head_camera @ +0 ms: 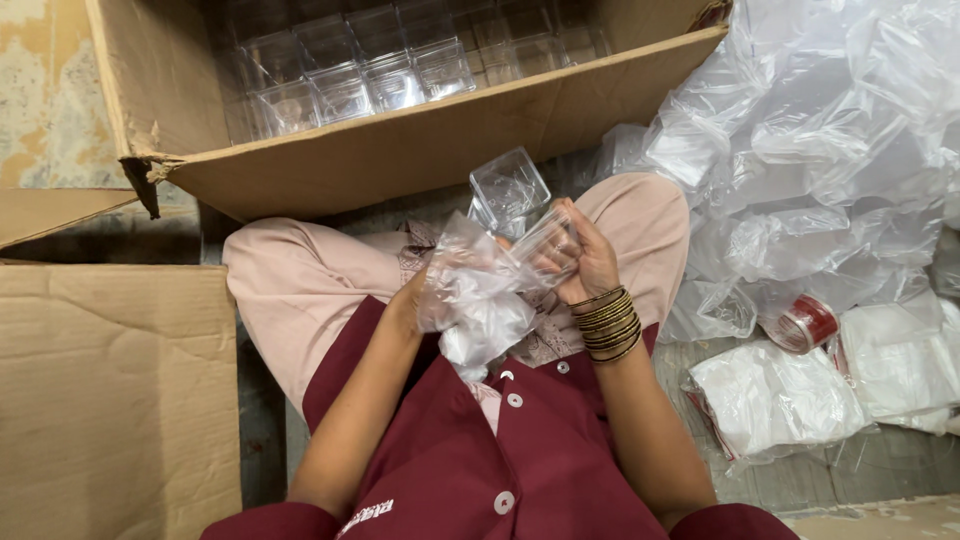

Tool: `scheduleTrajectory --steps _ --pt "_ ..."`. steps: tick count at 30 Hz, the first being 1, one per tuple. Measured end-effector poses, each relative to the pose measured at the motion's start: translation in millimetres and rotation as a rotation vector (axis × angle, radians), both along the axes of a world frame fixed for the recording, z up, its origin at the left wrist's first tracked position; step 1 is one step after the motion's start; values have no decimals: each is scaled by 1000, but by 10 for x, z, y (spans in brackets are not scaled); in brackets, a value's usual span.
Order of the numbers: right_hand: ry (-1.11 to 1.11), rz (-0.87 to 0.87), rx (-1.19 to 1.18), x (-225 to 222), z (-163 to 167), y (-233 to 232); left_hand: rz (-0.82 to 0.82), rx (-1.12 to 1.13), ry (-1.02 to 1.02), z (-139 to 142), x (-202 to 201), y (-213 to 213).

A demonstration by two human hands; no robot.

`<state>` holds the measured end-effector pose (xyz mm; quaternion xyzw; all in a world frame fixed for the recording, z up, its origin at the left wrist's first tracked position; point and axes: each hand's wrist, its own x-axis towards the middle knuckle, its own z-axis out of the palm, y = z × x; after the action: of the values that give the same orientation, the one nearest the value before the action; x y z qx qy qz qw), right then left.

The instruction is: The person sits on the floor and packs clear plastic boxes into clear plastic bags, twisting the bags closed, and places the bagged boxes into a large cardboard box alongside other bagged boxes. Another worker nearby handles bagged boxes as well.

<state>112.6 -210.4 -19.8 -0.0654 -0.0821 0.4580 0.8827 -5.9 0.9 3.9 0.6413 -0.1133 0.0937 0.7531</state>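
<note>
Clear plastic box (510,187) | over lap, before cardboard carton (420,150) | right hand (585,262) gripping walls, left hand (420,300) clutching bag (470,300) | looking light, stiff, slippery, crackable; gripping by edges.

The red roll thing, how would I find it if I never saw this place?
Look to the big heap of clear plastic bags on the person's right side. At the heap's lower edge, just above the flat white packets, lies a small roll of tape on its side. It is the only red thing among all that clear and white plastic.
</note>
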Motion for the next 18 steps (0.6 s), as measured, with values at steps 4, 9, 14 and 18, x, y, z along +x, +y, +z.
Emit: scheduleTrajectory --steps 4,9,14,18 --pt "-268 -281 -524 160 6 -92 70 -283 691 -121 280 68" --pt "-1396 -842 -1365 258 -81 0 56 109 262 -158 675 55" --pt "-1393 -552 -1589 284 -207 210 516 941 276 -68 789 -90" --pt "-1359 -490 -1643 288 -278 286 566 957 328 -114 838 -92"
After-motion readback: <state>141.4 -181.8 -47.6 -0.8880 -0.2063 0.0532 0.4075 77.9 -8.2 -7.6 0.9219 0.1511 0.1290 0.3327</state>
